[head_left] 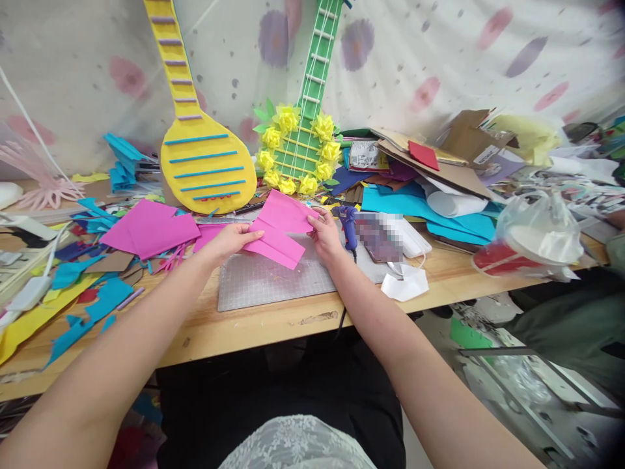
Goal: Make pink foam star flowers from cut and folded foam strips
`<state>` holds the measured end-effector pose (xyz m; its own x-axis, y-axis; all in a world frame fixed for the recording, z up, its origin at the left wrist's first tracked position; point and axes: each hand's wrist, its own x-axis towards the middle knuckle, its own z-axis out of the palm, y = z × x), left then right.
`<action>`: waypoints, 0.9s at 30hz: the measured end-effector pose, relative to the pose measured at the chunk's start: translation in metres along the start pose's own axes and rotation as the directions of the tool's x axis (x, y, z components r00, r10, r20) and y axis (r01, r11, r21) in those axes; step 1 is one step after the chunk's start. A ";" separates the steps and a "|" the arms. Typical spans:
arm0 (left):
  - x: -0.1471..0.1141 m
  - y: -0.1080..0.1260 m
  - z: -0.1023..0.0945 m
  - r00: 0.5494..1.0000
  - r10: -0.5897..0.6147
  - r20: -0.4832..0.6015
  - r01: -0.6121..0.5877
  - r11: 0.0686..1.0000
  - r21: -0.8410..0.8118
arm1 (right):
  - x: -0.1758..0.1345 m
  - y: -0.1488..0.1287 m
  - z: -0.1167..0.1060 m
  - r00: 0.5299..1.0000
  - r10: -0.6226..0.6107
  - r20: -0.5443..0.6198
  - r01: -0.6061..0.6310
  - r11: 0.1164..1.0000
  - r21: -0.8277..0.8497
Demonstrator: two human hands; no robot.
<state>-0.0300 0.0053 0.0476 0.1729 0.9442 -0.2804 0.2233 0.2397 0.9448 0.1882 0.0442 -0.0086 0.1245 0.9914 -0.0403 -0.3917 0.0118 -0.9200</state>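
Pink paper (280, 212), creased and partly cut or folded, is held up over the grey cutting mat (273, 290). My left hand (233, 240) pinches its left side, thumb on top. At the upper right corner, the fingers of my right hand (322, 229) are closed on the same paper. Whether it is one sheet or two overlapping pieces, I cannot tell. Just beyond my right hand stands a blue glue gun (347, 228). More pink sheets (149, 229) lie to the left of my left hand.
A yellow paper instrument (208, 163) and a green one (307, 140) ringed with yellow flowers lean at the back. Blue scraps (97, 309) litter the left. A phone (378, 238), a bagged cup (525, 241) and piled cardboard (434, 166) are at right.
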 end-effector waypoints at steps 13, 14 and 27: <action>0.003 -0.013 -0.024 0.993 0.074 0.091 -0.098 0.952 0.289 | -0.007 0.001 0.005 0.999 -0.031 0.026 0.034 0.993 -0.113; 0.002 -0.013 -0.025 0.992 0.064 0.106 -0.092 0.955 0.281 | -0.009 0.001 0.006 0.998 -0.042 0.042 0.046 0.992 -0.119; 0.000 -0.008 -0.002 0.987 0.159 -0.033 -0.159 0.987 -0.010 | -0.010 0.005 0.009 0.990 0.038 0.133 -0.023 0.994 -0.110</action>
<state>-0.0340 0.0041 0.0404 0.1745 0.9772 -0.1209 0.1838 0.0883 0.9790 0.1771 0.0352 -0.0097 -0.0125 0.9997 -0.0233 -0.2914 -0.0259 -0.9563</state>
